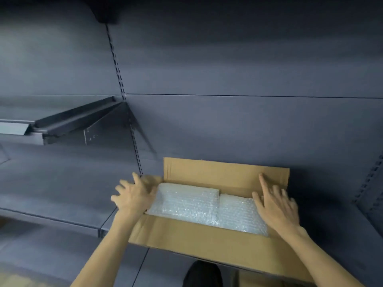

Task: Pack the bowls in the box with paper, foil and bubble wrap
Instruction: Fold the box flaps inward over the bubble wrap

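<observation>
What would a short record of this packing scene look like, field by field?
setting: dark grey shelving
box: open cardboard box on the shelf, far flap upright
contents: two bubble wrap bundles side by side; what they hold is hidden
left hand: left hand at the box's left end, fingers spread, blurred
right hand: right hand at the box's right end, fingers straight
bare bowls, paper, foil: none visible

Looks like a shop or stockroom: dark grey metal shelving (pixel 51 204) at 8 o'clock, slotted uprights (pixel 116 65) on the back panel (pixel 228 59) toward 11, bracketed shelf (pixel 68 121) at 9, cardboard box (pixel 186 235) resting on the shelving.
</observation>
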